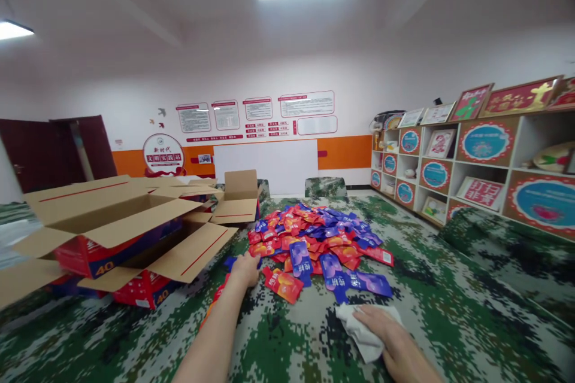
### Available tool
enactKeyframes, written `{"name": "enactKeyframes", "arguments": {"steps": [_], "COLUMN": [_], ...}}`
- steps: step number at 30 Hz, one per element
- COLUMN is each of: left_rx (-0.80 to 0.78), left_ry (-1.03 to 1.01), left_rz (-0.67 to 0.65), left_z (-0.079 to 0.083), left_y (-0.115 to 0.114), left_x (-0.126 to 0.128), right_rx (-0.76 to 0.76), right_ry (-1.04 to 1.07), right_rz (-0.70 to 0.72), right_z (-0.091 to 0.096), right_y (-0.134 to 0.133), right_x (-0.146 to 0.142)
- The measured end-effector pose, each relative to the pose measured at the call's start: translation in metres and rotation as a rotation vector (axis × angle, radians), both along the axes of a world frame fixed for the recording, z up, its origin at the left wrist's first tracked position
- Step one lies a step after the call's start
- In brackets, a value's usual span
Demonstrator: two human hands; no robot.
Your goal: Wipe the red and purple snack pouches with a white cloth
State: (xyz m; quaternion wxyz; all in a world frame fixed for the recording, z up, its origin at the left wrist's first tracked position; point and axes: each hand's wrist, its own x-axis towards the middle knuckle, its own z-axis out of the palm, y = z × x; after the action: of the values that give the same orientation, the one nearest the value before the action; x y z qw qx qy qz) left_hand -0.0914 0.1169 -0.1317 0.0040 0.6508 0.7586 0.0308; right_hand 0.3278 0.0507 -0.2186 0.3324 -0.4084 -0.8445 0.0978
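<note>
A heap of small red and blue printed packets (314, 233) lies on the camouflage tablecloth (287, 347). At the heap's near left edge is my left hand (247, 269), its fingers curled down. Bits of blue packet show on both sides of these fingers, but what they grip is hidden. My right hand (380, 326) holds a crumpled white cloth (359, 335) against the tabletop, right of centre. Just beyond the cloth lie blue packets (368, 282). A red packet (284, 285) rests flat to the right of my left hand. More red packets (218, 296) show partly behind my left forearm.
Opened cardboard boxes (121, 251) with spread flaps are stacked on the left of the table. Another open box (238, 194) stands behind them. Camouflage-covered chairs (326, 187) are at the far side. A white shelf unit (442, 167) with frames runs along the right.
</note>
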Motion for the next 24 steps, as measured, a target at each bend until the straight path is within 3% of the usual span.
{"name": "enactKeyframes", "arguments": {"steps": [8,13,16,19,21,24], "left_rx": [-0.009,0.178,0.336,0.440,0.476,0.370], "left_ry": [-0.087,-0.222,-0.413,-0.671,-1.138,-1.436], "left_rz": [-0.034,-0.030,-0.045,-0.026,0.004,0.043], "left_z": [0.008,0.033,0.044,0.031,0.011,-0.023], "left_y": [-0.017,-0.031,-0.045,-0.071,-0.093,-0.128], "left_x": [0.019,0.031,0.057,0.109,0.151,0.206], "right_rx": [0.027,0.038,0.010,-0.029,-0.040,-0.072], "right_ry": [0.060,0.049,0.087,0.131,0.167,0.233], "right_rz": [0.003,0.017,-0.002,-0.047,-0.096,-0.178], "right_z": [0.011,0.017,0.026,0.039,0.047,0.056], "right_y": [-0.010,-0.014,-0.015,-0.015,-0.014,-0.015], "right_x": [-0.004,-0.005,-0.008,-0.008,-0.007,-0.005]}}
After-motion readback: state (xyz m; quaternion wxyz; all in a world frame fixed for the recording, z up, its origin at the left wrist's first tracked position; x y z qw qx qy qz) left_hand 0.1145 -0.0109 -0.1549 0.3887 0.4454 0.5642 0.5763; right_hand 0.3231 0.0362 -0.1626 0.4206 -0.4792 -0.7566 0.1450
